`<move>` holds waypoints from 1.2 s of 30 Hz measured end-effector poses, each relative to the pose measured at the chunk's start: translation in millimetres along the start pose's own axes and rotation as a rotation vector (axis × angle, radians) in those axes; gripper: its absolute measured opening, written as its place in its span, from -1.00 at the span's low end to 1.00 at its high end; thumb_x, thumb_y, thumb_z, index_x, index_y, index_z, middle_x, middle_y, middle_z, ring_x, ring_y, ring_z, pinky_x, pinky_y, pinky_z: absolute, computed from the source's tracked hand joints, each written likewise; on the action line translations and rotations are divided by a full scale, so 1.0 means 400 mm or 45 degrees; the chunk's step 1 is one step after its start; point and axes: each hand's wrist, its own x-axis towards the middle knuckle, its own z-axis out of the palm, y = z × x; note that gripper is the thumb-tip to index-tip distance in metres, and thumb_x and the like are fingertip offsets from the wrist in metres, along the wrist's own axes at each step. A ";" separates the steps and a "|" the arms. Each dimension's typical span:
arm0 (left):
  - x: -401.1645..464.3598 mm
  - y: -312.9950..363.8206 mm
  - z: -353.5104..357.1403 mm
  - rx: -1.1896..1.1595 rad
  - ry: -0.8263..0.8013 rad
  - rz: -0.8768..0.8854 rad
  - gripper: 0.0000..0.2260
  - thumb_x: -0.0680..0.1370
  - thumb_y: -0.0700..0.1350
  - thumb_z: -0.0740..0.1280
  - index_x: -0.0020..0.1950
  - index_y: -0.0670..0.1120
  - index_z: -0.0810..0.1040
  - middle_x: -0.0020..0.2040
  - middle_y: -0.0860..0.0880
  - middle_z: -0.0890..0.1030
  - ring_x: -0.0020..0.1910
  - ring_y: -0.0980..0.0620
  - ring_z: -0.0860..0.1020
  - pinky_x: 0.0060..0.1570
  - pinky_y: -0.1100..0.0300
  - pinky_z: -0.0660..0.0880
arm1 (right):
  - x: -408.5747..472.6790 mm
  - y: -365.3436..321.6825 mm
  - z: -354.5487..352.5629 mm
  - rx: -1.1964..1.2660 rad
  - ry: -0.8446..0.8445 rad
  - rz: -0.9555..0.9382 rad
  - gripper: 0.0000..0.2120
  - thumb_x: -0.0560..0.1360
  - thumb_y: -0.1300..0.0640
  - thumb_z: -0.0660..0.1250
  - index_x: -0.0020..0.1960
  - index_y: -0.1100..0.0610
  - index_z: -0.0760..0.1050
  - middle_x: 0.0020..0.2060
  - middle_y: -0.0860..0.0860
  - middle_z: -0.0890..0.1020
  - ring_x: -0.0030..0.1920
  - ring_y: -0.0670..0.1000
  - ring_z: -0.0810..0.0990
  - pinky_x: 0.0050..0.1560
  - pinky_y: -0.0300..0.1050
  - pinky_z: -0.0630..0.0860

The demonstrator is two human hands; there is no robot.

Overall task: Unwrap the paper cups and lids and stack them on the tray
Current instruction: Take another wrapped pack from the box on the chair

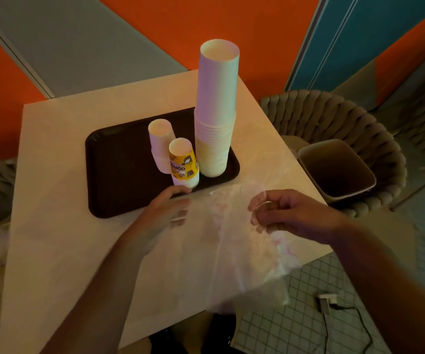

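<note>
A dark brown tray (119, 169) lies on the table. On it stand three upside-down stacks: a tall stack of white paper cups (216, 108), a short white stack (161, 144) and a yellow printed stack (183, 163). My left hand (165, 213) reaches to the base of the yellow stack, fingers straight and blurred, fingertips at its bottom rim. My right hand (280, 210) pinches an empty clear plastic wrapper (242, 246), which hangs down over the table's near edge. No lids are in view.
The white table (61, 226) fills the middle. A beige bin (336, 169) sits on a woven chair (359, 129) to the right. A charger and cable (329, 302) lie on the tiled floor below. Orange and grey walls stand behind.
</note>
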 end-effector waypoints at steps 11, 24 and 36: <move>0.105 0.010 0.130 -0.224 -0.027 -0.021 -0.58 0.51 -0.30 0.45 0.31 0.02 0.51 -0.01 -0.16 0.65 -0.10 -0.12 0.61 -0.15 0.07 0.51 | 0.029 0.070 -0.136 -0.031 0.090 0.176 -0.80 0.59 0.37 0.28 0.16 0.22 0.59 -0.11 0.14 0.68 -0.26 -0.02 0.55 -0.27 -0.22 0.46; 0.225 0.003 0.189 0.780 0.153 0.408 -0.78 0.51 -0.33 0.40 -0.13 -0.01 0.67 -0.16 0.00 0.68 -0.20 0.10 0.59 -0.07 0.18 0.56 | 0.024 0.227 -0.031 -0.992 0.990 -0.012 -0.63 0.57 0.16 0.40 0.35 0.01 0.46 0.13 -0.07 0.49 0.05 -0.06 0.50 -0.02 -0.24 0.43; 0.272 0.002 0.190 1.107 0.110 0.473 -0.86 0.53 -0.29 0.41 -0.01 -0.11 0.73 -0.13 0.06 0.67 -0.12 0.16 0.57 -0.21 0.54 0.35 | 0.013 0.318 0.084 -1.344 0.672 0.015 -0.64 0.56 0.23 0.33 0.35 0.06 0.51 0.25 0.04 0.53 0.17 0.08 0.53 0.11 -0.04 0.57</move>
